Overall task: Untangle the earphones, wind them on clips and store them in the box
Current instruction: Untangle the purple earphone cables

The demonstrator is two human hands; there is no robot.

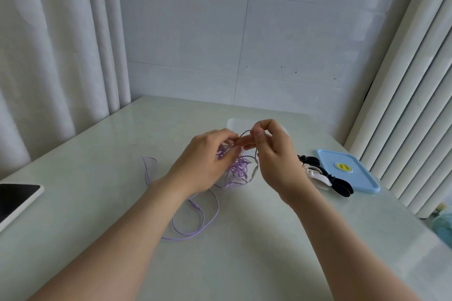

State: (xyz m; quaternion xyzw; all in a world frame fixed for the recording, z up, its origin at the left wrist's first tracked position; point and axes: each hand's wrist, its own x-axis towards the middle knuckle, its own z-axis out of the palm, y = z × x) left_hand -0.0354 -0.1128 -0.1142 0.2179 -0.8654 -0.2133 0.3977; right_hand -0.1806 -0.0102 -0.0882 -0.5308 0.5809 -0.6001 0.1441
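Our left hand [208, 156] and right hand [276, 154] pinch one thin, tangled lilac cord [238, 169] near glossy clips [318, 175] and one flat blue lid [355, 179].

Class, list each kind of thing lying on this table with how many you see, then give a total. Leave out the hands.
purple earphone tangle: 1
clip pile, black and white: 1 (single clips overlap too much to count)
clear box, partly hidden behind the hands: 1
blue lid: 1
dark-screened device: 1
Total: 5
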